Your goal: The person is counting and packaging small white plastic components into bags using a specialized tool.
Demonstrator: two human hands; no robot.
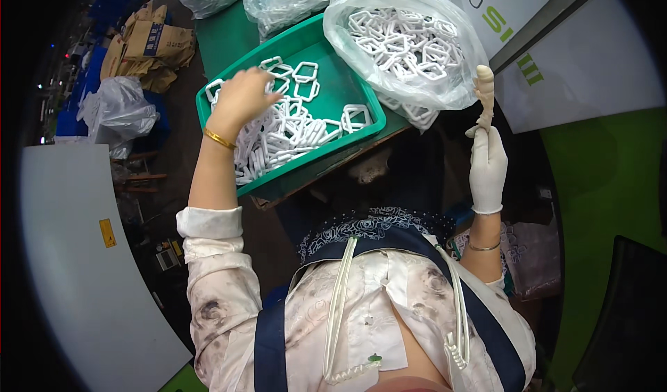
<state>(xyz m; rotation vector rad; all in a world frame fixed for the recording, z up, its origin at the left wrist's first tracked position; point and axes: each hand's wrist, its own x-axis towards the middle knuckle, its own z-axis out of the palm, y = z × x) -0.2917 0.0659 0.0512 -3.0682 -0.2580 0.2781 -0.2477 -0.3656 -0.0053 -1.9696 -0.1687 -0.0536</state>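
Note:
My left hand (243,100), bare with a gold bangle at the wrist, is over the left side of a green tray (377,111). Its fingers curl in toward white plastic frame-shaped links (288,131); whether one is between the fingertips is hidden. These links are heaped along the tray's near side, with a few loose ones farther back. Off to the right, clear of the tray, my right hand (488,173) wears a white glove. Its fingertips pinch a cream-coloured, knobbly, narrow piece (484,90) that points upward; I cannot make out its kind.
A clear plastic bag (458,90) full of similar white links stands open beside the tray's right end. More filled bags (288,3) lie behind it. White panels (549,79) rise at the far right. Brown paper sacks (156,48) sit at the far left, above a pale board (87,253).

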